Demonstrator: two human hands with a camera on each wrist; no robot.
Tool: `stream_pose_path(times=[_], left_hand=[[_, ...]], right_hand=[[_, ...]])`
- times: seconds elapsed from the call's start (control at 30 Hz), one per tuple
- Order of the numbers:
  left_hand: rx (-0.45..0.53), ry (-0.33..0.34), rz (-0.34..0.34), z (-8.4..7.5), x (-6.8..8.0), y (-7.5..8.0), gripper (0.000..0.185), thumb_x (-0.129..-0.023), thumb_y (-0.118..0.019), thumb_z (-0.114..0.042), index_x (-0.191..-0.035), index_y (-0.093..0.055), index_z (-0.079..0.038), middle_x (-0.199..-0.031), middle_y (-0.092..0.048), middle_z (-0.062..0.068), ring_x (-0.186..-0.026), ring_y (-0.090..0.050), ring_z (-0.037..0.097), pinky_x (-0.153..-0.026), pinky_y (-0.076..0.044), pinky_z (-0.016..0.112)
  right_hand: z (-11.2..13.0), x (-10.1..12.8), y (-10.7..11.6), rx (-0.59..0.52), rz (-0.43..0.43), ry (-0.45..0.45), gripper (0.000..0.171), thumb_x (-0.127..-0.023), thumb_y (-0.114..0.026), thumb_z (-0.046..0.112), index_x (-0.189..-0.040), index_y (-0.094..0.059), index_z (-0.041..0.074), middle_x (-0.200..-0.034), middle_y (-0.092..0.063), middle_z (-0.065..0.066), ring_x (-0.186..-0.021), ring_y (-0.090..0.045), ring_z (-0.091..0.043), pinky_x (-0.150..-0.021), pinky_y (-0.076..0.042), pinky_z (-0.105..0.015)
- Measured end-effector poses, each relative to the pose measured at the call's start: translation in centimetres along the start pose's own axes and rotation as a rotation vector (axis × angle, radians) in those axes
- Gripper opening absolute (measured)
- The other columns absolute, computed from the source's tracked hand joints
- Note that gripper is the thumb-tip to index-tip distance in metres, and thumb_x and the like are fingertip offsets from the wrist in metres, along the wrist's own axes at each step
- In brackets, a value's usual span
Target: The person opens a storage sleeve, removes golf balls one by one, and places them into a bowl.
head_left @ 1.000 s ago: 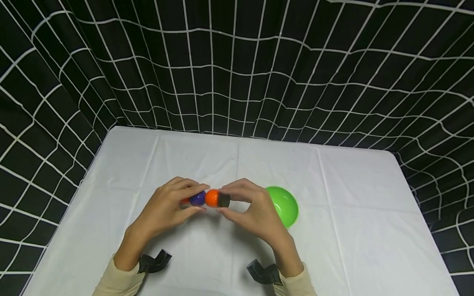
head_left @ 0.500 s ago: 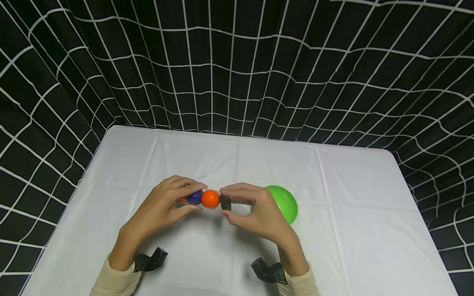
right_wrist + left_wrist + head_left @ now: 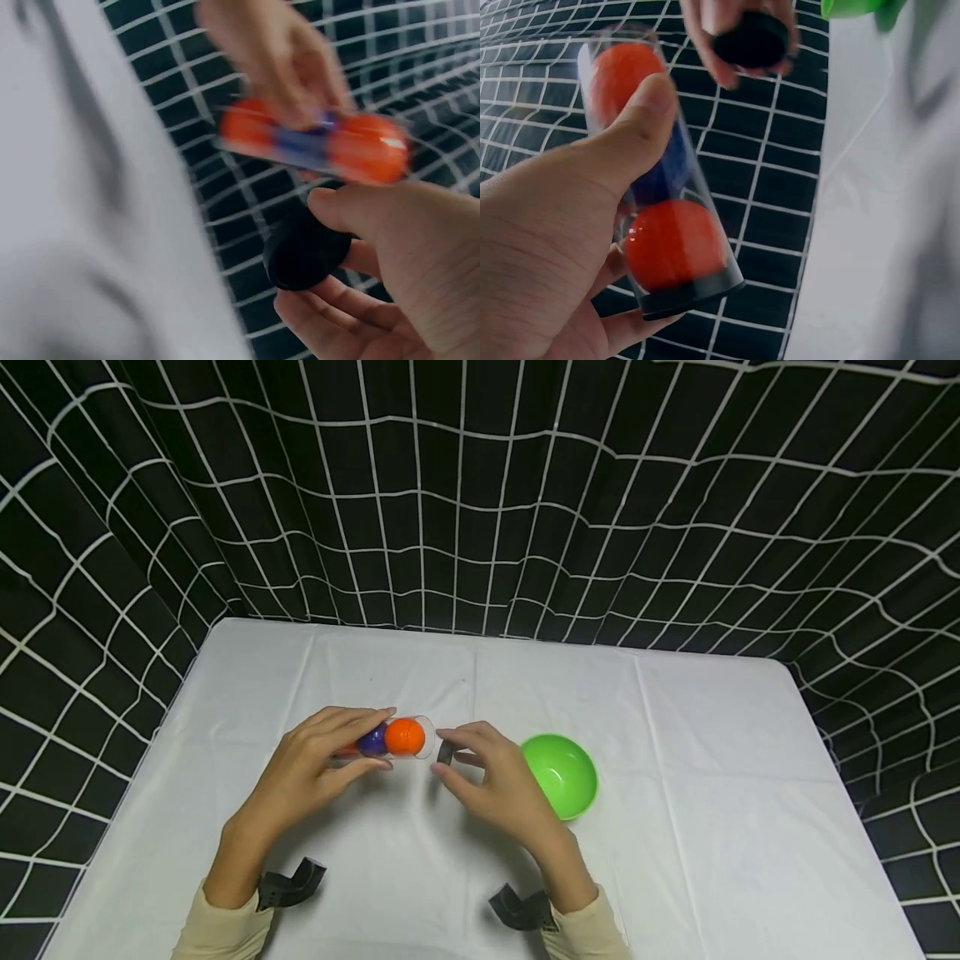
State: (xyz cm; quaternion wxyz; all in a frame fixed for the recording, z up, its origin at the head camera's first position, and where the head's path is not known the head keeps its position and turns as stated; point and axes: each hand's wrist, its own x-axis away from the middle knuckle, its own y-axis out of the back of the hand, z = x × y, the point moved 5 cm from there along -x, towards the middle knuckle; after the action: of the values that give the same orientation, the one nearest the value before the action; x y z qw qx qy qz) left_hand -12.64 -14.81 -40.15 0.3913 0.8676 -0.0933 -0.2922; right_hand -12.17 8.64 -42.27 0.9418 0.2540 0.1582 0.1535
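Note:
My left hand (image 3: 311,760) grips a clear tube (image 3: 697,176) round its middle. Inside the tube sit two orange balls (image 3: 676,244) with a blue ball (image 3: 664,169) between them. A black cap closes the tube's far end (image 3: 694,295) in the left wrist view; the other end, toward my right hand, is uncovered. My right hand (image 3: 495,777) pinches a round black cap (image 3: 304,247) between thumb and fingers, a short gap away from the tube's uncovered end. Both hands are above the table.
A green bowl (image 3: 561,777) stands on the white-covered table (image 3: 712,827), just right of my right hand. Black cloth with a white grid (image 3: 480,510) rises behind the table and along both sides. A dark bracket is strapped at each wrist.
The black cap has come away from the tube's end in my right hand. My left hand has moved left with the tube, which now shows its uncovered end.

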Motion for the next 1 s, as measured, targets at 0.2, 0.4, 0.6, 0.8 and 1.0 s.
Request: stream_pose_path(times=[0.2,0.4,0.6,0.8,1.0], left_hand=[[0.009,0.038,0.002,0.1,0.0,0.1,0.074,-0.081,-0.091,-0.028,-0.149,-0.062,-0.02,-0.13,-0.075,0.004,-0.12,-0.069,0.023,-0.099,-0.059,0.047],[0.009,0.054,0.023,0.0,-0.1,0.2,0.06,-0.089,-0.086,-0.027,-0.145,-0.065,-0.02,-0.137,-0.072,0.001,-0.127,-0.065,0.024,-0.108,-0.054,0.05],[-0.045,0.034,0.04,-0.1,-0.2,0.2,0.056,-0.093,-0.082,-0.025,-0.146,-0.063,-0.021,-0.139,-0.07,0.002,-0.128,-0.062,0.026,-0.109,-0.048,0.054],[-0.079,0.006,0.044,-0.3,-0.1,0.3,0.057,-0.094,-0.08,-0.018,-0.148,-0.061,-0.018,-0.139,-0.069,0.006,-0.128,-0.06,0.029,-0.111,-0.045,0.056],[-0.059,0.002,0.016,-0.5,0.0,0.4,0.059,-0.092,-0.083,-0.021,-0.147,-0.063,-0.021,-0.137,-0.071,0.004,-0.126,-0.062,0.027,-0.109,-0.046,0.054]], right_hand=[[-1.4,-0.2,-3.3,0.225,0.038,0.011,0.042,-0.092,-0.084,0.022,-0.127,-0.074,0.002,-0.114,-0.072,-0.01,-0.098,-0.073,-0.023,-0.092,-0.063,-0.036],[-3.0,0.1,-4.5,0.294,0.057,-0.033,0.038,-0.09,-0.085,0.024,-0.12,-0.074,0.005,-0.112,-0.073,-0.007,-0.097,-0.07,-0.02,-0.091,-0.06,-0.038],[-3.1,0.3,-3.8,0.374,0.11,-0.084,0.038,-0.085,-0.087,0.022,-0.116,-0.076,0.004,-0.104,-0.073,-0.006,-0.089,-0.065,-0.018,-0.085,-0.059,-0.036],[-2.6,0.7,-3.2,0.465,0.165,-0.108,0.023,-0.081,-0.087,0.013,-0.101,-0.078,0.007,-0.091,-0.069,-0.006,-0.081,-0.06,-0.02,-0.075,-0.054,-0.036],[-2.9,0.8,-3.8,0.491,0.122,-0.028,0.024,-0.082,-0.082,0.004,-0.105,-0.076,0.004,-0.105,-0.074,-0.011,-0.097,-0.067,-0.03,-0.087,-0.059,-0.043]])
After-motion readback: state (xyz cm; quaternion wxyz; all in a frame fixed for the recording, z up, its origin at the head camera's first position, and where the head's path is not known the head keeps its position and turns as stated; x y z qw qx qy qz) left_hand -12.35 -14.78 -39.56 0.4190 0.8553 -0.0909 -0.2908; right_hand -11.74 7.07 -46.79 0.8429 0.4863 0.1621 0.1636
